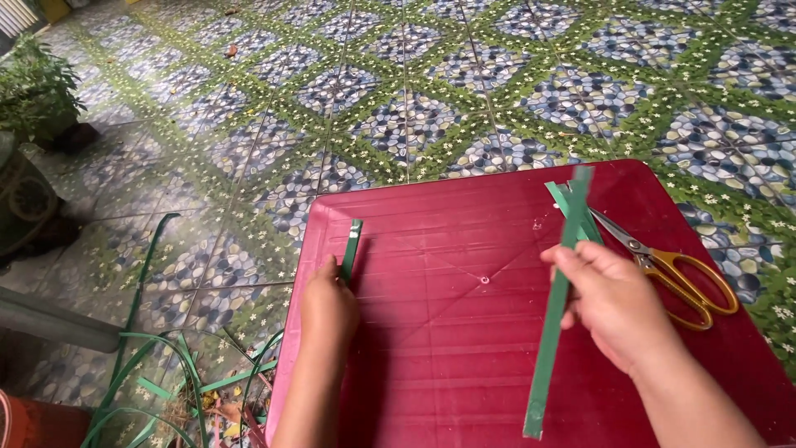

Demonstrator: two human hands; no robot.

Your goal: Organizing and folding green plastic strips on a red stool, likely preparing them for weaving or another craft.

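My left hand (328, 304) rests at the left edge of a dark red plastic table (464, 274) and pinches a short green strip (352, 245) that points away from me. My right hand (612, 300) grips a long green strip (557, 307) near its middle; the strip runs from the table's far side down toward me, tilted slightly. More green strips (566, 197) lie under its far end. Yellow-handled scissors (673, 270) lie on the table just right of my right hand.
The floor (398, 91) is tiled with a pebble-and-grass pattern. Loose curled green strips (166, 365) lie on the floor left of the table. A potted plant (33, 91) stands at the far left, and a red-brown pot (33, 423) sits at the bottom left corner.
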